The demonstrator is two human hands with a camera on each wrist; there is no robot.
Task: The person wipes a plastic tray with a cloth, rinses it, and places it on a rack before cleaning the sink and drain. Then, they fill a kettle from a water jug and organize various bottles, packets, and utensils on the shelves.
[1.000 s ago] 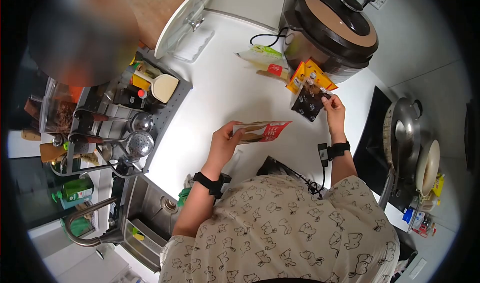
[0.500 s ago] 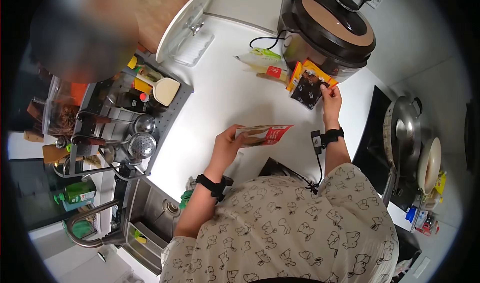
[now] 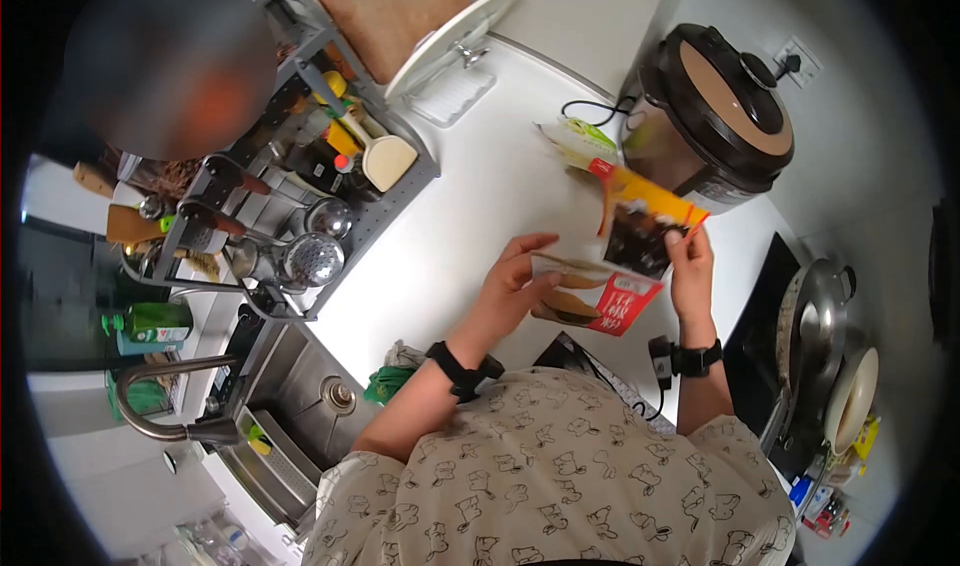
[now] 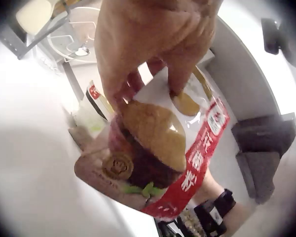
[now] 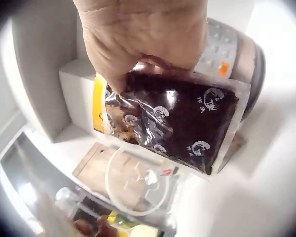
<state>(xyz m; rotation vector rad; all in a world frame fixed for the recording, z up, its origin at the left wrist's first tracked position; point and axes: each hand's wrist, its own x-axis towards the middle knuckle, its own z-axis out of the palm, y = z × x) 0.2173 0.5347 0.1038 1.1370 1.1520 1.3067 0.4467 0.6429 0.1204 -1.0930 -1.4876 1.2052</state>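
My left hand [image 3: 512,296] pinches a packet with a red band [image 3: 628,304] by its left end. In the left wrist view the same packet [image 4: 155,143] hangs below the left hand [image 4: 155,39], thumb and fingers on its edge. My right hand [image 3: 692,281] holds a dark sachet [image 3: 636,241] together with a yellow packet [image 3: 655,198], just above the red-banded one. The right wrist view shows the right hand [image 5: 143,34] gripping the dark sachet [image 5: 177,118] at its upper edge, the yellow packet [image 5: 98,106] behind it.
A pressure cooker [image 3: 715,116] stands at the back right, a clear-and-green bag [image 3: 585,144] beside it. A utensil rack [image 3: 400,196] and a sink [image 3: 300,406] are on the left. Pans [image 3: 815,326] sit at the right. A glass lid [image 3: 455,41] leans at the back.
The yellow packet has come off the counter with the dark sachet in my right hand, toward my body. My left hand's packet has moved right, close to them. The view has shifted.
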